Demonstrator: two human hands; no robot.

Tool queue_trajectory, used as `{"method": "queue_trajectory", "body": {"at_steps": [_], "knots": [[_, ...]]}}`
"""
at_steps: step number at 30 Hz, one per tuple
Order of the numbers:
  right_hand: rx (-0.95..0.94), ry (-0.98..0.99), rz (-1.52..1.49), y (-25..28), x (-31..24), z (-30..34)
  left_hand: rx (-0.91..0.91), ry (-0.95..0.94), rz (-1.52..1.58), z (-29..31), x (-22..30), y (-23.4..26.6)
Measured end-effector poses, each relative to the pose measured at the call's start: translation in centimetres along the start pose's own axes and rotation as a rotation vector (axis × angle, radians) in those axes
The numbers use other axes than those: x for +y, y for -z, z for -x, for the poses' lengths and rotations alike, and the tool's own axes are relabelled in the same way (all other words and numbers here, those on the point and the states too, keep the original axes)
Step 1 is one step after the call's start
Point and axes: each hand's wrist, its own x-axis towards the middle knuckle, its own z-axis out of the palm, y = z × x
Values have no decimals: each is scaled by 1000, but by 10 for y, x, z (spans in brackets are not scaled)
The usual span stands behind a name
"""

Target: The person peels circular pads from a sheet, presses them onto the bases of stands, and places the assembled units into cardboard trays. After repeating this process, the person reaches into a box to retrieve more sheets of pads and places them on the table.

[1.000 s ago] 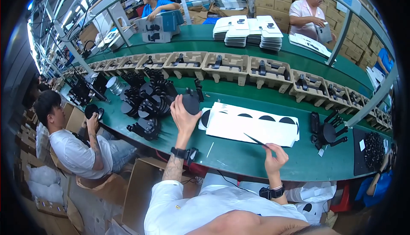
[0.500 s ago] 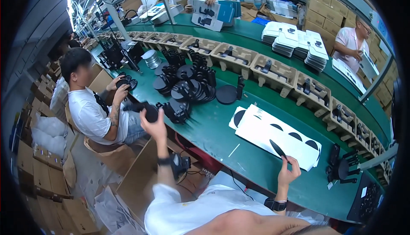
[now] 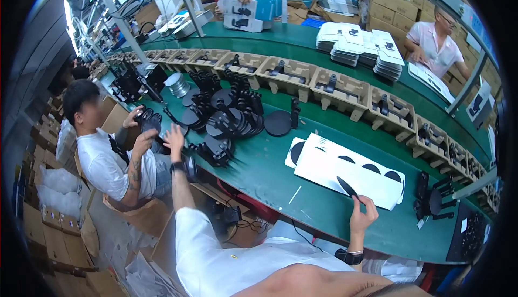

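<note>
- Left of the frame's centre, a worker's left hand (image 3: 174, 140) is spread wide beside a black stand (image 3: 182, 128) at the edge of the green bench (image 3: 259, 174); whether the two touch cannot be told
- Lower right, the right hand (image 3: 363, 214), nearly closed, pinches a thin black piece (image 3: 347, 186) by its lower end, against white sheets (image 3: 325, 167) with black half-discs (image 3: 346, 159)
- Far left, a co-worker (image 3: 105, 159) handles black parts (image 3: 149, 119)
- Upper centre, a row of trays (image 3: 339, 101) runs behind piled stands (image 3: 217, 127) and a lone stand (image 3: 277, 125)
</note>
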Motion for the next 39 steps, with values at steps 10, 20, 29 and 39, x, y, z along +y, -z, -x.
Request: {"method": "queue_trajectory", "body": {"at_steps": [10,20,29,39], "knots": [[-40,37,-65,-24,-5,-12,629,-618,516,171,207,156],[-47,3,-62,-11,-19,-4,-369,-841,193,162,292,-2],[8,-203,-154,2,-24,-5,-703,-666,601,143,280,28],[-266,-613,-1004,-23,-83,-45,-1522,-61,1985,288,259,174]]}}
